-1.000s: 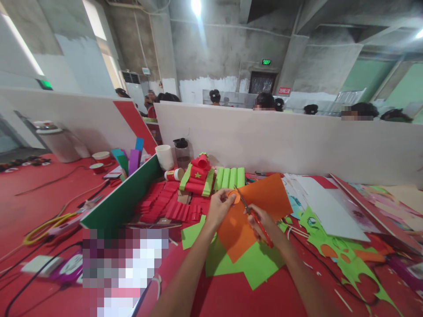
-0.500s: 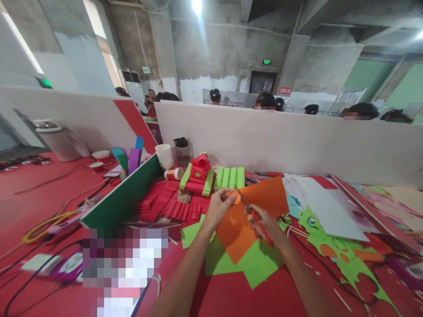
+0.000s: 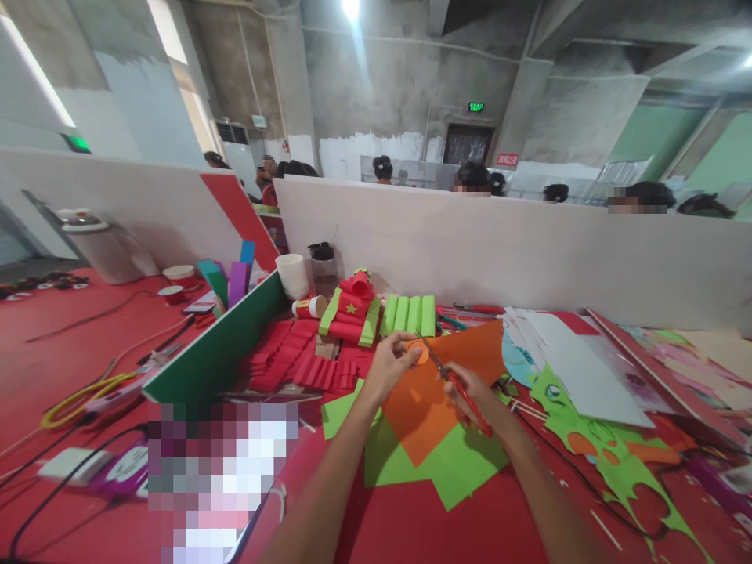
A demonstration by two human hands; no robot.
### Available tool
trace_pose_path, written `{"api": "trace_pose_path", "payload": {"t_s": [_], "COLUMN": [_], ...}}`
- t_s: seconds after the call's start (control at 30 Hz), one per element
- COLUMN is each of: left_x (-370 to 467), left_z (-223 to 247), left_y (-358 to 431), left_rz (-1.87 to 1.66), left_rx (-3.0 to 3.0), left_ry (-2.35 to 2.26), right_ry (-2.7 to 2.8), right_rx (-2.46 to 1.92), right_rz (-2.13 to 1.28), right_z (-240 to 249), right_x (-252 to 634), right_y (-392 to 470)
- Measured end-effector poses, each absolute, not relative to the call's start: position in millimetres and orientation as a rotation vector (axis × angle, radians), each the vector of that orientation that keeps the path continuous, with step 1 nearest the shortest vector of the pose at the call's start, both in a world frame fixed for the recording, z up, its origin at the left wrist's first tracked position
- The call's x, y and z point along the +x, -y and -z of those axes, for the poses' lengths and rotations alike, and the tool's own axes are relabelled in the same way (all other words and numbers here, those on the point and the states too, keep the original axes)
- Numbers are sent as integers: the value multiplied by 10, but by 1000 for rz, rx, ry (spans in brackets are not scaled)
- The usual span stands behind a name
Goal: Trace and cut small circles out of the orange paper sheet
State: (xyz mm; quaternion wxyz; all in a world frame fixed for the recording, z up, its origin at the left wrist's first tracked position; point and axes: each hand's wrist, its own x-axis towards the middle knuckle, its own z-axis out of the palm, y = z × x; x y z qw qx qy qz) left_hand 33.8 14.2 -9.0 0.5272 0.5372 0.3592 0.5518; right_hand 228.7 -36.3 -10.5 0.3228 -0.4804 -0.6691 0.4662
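My left hand (image 3: 395, 362) pinches the upper left edge of an orange paper sheet (image 3: 420, 419), near a small orange disc (image 3: 417, 352) under the thumb. In my right hand (image 3: 467, 392) is a pair of red-handled scissors (image 3: 445, 375), with the blades pointing up and left at the sheet beside the disc. Whether the disc is joined to the sheet I cannot tell. Light green paper sheets (image 3: 470, 474) lie beneath the orange one on the red table.
Behind the hands stand a red and green paper model (image 3: 351, 309) and light green rolls (image 3: 410, 315). Red folded strips (image 3: 320, 368) lie to the left, by a green board (image 3: 217, 345). Cut green scraps (image 3: 587, 442) are at right. A white partition (image 3: 499, 251) crosses the back.
The scissors and my right hand have shifted slightly, and the right part of the orange sheet has swung a little left. My left hand keeps its grip.
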Motion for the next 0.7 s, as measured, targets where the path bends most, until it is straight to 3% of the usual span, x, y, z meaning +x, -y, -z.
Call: {"api": "trace_pose_path", "payload": {"t_s": [0.7], "left_x": [328], "left_z": [116], "left_y": [-162], "left_rz": [-1269], "left_rx": [1320], "left_ry": [-798], "right_ry": [1767], "right_rx": [-1259], "right_rz": [-1247], "right_z": [-16], "right_x": [2309], "right_y": [421]}}
